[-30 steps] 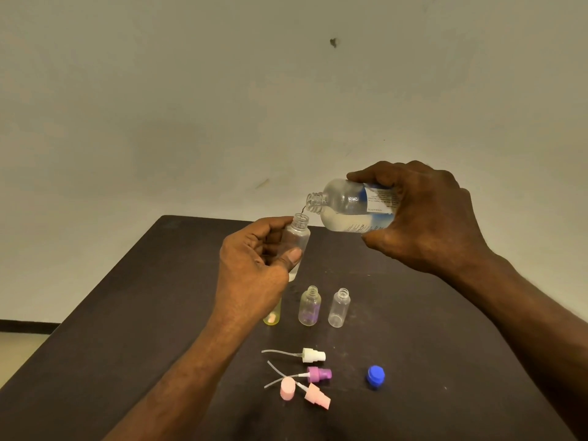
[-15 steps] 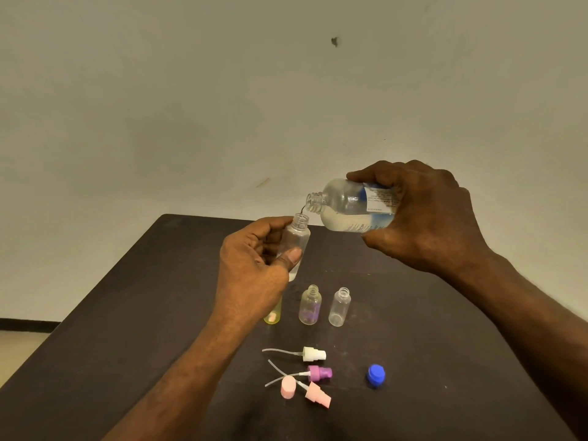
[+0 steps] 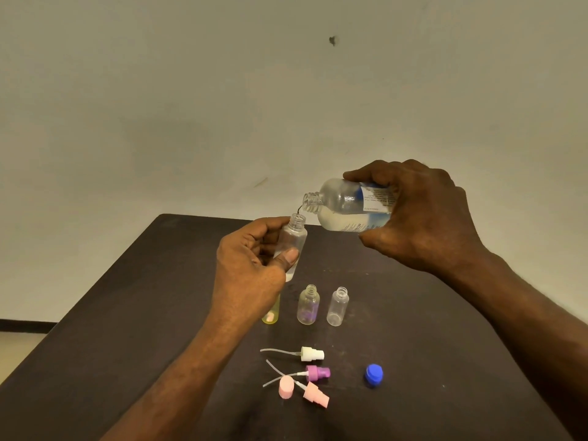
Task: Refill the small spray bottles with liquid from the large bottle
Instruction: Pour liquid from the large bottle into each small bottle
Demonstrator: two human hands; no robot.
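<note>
My right hand [image 3: 423,218] grips the large clear bottle [image 3: 343,205], tipped on its side with its open neck pointing left. A thin stream runs from that neck into a small clear spray bottle [image 3: 292,240], which my left hand [image 3: 251,272] holds upright just below. Three more small open bottles stand on the dark table [image 3: 127,313]: a yellowish one [image 3: 272,316] partly hidden behind my left wrist, a purple-tinted one [image 3: 308,305] and a clear one [image 3: 338,307].
Near the front lie loose spray heads with dip tubes: a white one [image 3: 311,354], a purple one [image 3: 317,373] and a pink one [image 3: 316,394], plus a pink cap [image 3: 285,388]. A blue cap [image 3: 373,374] sits to their right. A plain wall stands behind the table.
Almost nothing differs: both hands hold the same pose and liquid keeps trickling from the large bottle into the small one.
</note>
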